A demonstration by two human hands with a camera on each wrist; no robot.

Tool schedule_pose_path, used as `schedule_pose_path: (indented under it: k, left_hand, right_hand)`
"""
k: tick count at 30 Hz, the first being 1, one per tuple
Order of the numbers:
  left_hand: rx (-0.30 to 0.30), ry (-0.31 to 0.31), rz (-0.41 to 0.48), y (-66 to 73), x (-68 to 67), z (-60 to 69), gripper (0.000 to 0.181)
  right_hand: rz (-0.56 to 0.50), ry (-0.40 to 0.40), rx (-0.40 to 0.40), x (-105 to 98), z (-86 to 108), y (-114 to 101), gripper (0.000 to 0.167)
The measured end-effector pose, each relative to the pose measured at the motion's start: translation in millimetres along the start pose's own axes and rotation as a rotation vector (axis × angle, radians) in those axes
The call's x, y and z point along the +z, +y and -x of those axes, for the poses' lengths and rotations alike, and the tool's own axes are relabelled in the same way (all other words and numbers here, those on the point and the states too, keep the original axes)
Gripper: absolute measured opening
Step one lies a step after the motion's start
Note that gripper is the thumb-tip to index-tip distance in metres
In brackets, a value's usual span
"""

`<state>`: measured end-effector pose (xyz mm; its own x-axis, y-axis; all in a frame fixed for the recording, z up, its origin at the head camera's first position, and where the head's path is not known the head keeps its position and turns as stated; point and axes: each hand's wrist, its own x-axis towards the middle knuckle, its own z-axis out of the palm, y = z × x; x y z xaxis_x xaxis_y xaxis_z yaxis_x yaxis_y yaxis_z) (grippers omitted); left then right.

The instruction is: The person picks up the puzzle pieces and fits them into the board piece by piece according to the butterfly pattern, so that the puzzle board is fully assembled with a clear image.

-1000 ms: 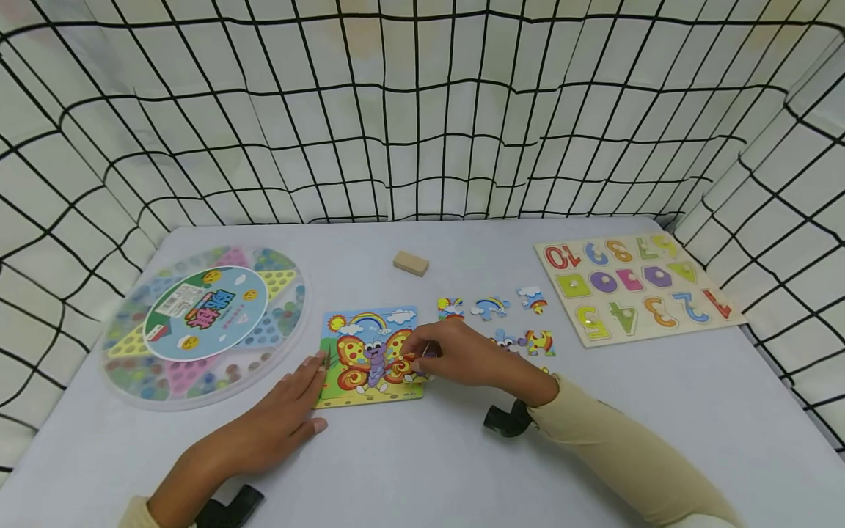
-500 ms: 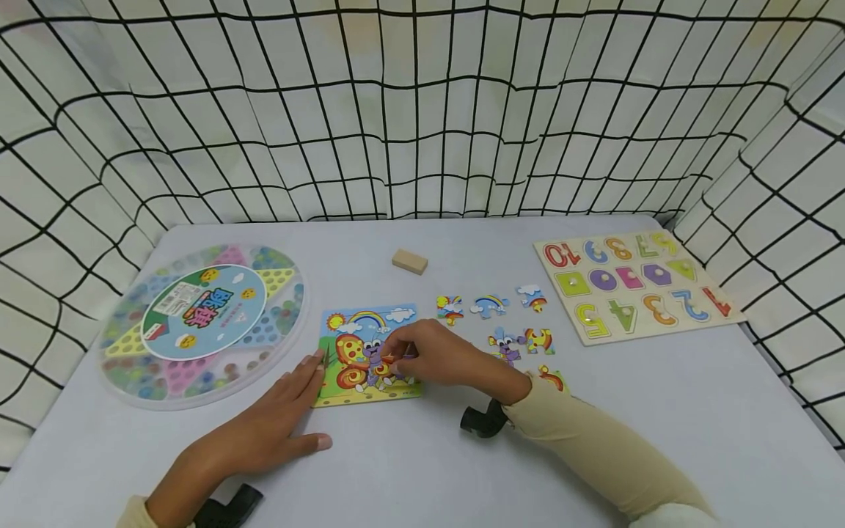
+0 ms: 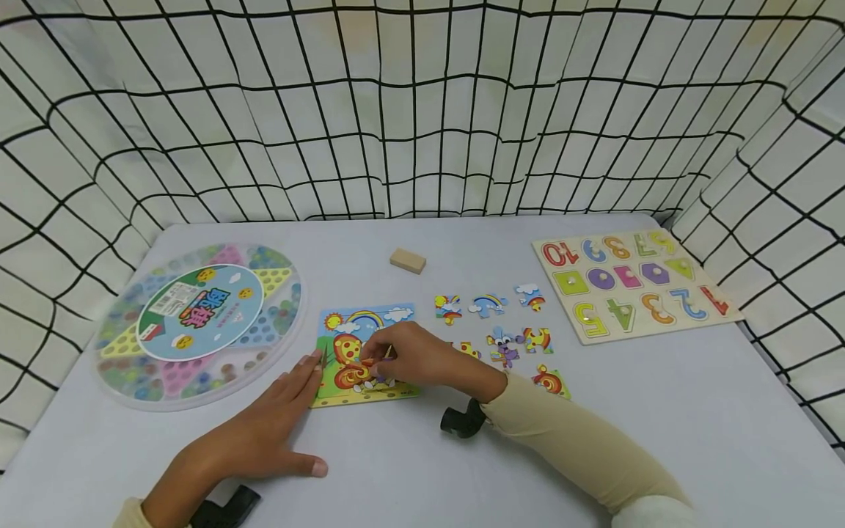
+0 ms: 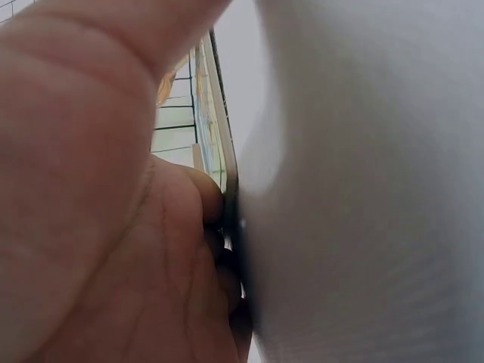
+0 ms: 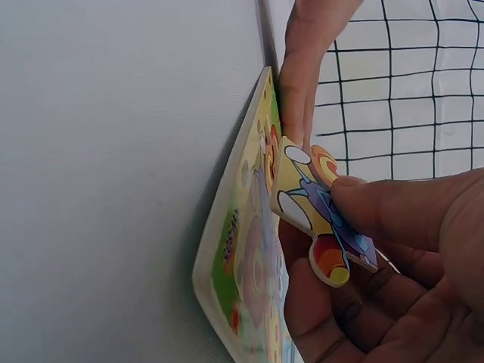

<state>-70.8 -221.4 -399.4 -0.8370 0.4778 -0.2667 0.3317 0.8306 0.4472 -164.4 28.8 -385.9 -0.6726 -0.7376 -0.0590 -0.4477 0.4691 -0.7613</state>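
A butterfly puzzle board (image 3: 332,400) lies flat at the table's middle. The right hand (image 3: 416,356) is over its right half. In the right wrist view the right hand (image 5: 412,249) pinches a puzzle piece (image 5: 318,200) with purple, yellow and red parts between thumb and fingers, just off the board (image 5: 219,257). The left hand (image 3: 260,425) rests with straight fingers on the board's left edge, thumb spread on the table. In the left wrist view the left palm (image 4: 128,249) lies beside the board's edge (image 4: 227,144).
Loose puzzle pieces (image 3: 488,305) lie right of the board, some partly behind the right forearm. A round marble game (image 3: 198,326) sits at left, a number board (image 3: 617,290) at right, a wooden block (image 3: 407,260) behind. Black netting (image 3: 416,139) surrounds the table.
The right hand has moved left over the board with the piece, uncovering several loose pieces. The left hand's thumb has spread farther from its fingers, which stay on the board's edge.
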Motion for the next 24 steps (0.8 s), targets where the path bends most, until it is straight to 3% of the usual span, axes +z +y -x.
schedule_pose_path:
  k: [9,18,24]
  left_hand:
    - [-0.013,0.001,-0.025,-0.2,1.5,-1.2,0.130]
    - [-0.022,0.000,-0.017,1.8,1.0,-1.1,0.130]
    - [-0.029,-0.007,-0.016,1.6,0.9,-0.7,0.130]
  right_hand:
    - [-0.009,-0.042,-0.041,5,-9.8,3,0.015]
    - [-0.040,-0.061,0.000,8,-14.8,3,0.015]
    - [0.009,-0.051,0.012,12,-16.4,2,0.017]
